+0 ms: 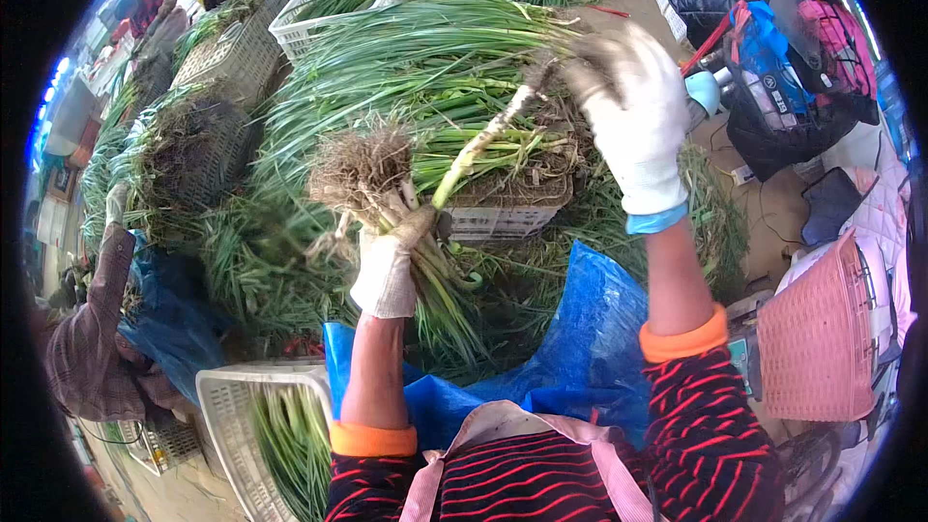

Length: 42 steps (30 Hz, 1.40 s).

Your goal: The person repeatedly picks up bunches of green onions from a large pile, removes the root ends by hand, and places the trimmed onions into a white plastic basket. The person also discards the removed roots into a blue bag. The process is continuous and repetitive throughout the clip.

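My left hand (387, 266), in a white glove, is closed round a bunch of green onions (449, 304). Their tangled brown roots (362, 164) point up and away, and the green leaves hang toward me. One pale, dirt-stained green onion stalk (474, 147) slants from that hand up to the right. Close to this stalk's dark root end is my right hand (633, 101), gloved too, its fingers smeared by motion; whether they grip the root end cannot be told. Beyond both hands lies a big heap of green onions (406, 68), partly over a pale crate (503, 220).
Blue plastic sheeting (590, 314) covers my lap. A white crate of green onions (217, 396) stands at near left. Another person's sleeve (106, 285) reaches in at left, by root-filled crates (237, 58). To the right are a pink basket (817, 333) and a black bag (802, 116).
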{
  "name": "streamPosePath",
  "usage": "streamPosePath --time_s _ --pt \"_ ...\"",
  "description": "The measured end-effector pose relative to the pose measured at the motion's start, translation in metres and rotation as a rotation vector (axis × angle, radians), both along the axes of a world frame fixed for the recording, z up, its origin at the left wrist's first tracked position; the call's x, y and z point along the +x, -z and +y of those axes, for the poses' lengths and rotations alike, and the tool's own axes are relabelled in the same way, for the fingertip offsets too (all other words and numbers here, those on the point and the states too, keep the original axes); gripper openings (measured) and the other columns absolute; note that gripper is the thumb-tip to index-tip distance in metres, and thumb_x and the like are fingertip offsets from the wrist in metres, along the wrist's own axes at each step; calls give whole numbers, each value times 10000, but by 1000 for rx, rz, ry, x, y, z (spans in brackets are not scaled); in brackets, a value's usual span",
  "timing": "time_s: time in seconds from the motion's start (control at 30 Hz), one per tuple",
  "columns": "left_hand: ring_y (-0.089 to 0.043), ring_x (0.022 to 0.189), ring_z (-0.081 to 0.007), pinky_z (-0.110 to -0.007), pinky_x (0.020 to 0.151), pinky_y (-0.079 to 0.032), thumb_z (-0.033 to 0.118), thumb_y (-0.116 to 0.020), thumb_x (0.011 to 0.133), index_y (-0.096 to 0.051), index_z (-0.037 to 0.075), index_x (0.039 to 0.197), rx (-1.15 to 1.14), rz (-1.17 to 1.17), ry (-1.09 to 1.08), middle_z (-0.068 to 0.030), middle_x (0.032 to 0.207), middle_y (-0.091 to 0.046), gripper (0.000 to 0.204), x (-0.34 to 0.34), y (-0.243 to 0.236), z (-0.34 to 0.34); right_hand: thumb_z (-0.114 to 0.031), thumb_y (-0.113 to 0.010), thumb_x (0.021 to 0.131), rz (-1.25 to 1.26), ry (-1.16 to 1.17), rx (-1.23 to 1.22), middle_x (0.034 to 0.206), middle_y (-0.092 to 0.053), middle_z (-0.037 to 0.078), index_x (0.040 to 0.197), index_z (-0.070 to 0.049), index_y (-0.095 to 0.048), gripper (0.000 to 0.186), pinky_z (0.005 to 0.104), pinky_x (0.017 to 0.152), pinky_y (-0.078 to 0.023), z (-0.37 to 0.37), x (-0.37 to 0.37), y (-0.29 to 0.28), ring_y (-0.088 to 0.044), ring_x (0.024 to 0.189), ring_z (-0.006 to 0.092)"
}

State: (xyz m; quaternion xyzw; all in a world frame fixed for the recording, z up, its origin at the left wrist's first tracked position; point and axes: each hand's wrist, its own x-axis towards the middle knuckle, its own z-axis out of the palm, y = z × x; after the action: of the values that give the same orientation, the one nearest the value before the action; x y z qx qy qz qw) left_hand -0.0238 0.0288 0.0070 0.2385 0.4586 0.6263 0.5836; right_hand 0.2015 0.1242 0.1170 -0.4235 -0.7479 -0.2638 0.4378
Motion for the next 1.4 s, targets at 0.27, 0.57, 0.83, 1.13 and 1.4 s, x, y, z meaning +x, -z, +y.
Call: streamPosePath --time_s 0.27,0.57,0.83,1.13,1.4 --pt "-645 745 -184 -286 661 -533 -44 -628 808 -569 16 1083 -8 -14 23 -86 890 -656 288 18 1 -6 -437 -641 837 147 -205 -829 718 -628 122 759 -18 -630 426 409 624 -492 -42 -49 77 -620 691 321" --pt "-598 688 -138 -264 625 -488 1 -662 782 -588 42 1052 69 475 68 -35 854 -636 283 13 8 -8 -105 -611 844 1222 -60 -410 634 -599 32 785 -23 -670 117 284 519 -417 1 106 61 -572 596 108" --pt "-508 920 -196 -345 803 -432 113 -766 718 -554 -19 1038 -46 532 48 -104 1000 -553 405 7 23 -4 -129 -652 863 706 -117 -875 1161 -598 118 1355 -59 -451 536 308 924 -484 -13 95 60 -601 1035 193" --pt "-598 713 -124 -262 660 -490 4 -672 785 -594 41 1032 15 504 103 -14 840 -631 262 11 14 -8 -175 -697 767 592 -95 -768 1273 -557 120 1000 -67 -666 258 344 991 -419 -23 68 79 -540 1162 243" --pt "-561 762 -111 -257 672 -463 48 -692 791 -587 57 1061 -59 598 211 -32 934 -625 290 3 18 -11 -199 -638 880 1095 -733 -1346 1046 -633 120 1249 4 -501 443 282 597 -525 -45 62 91 -652 745 168"
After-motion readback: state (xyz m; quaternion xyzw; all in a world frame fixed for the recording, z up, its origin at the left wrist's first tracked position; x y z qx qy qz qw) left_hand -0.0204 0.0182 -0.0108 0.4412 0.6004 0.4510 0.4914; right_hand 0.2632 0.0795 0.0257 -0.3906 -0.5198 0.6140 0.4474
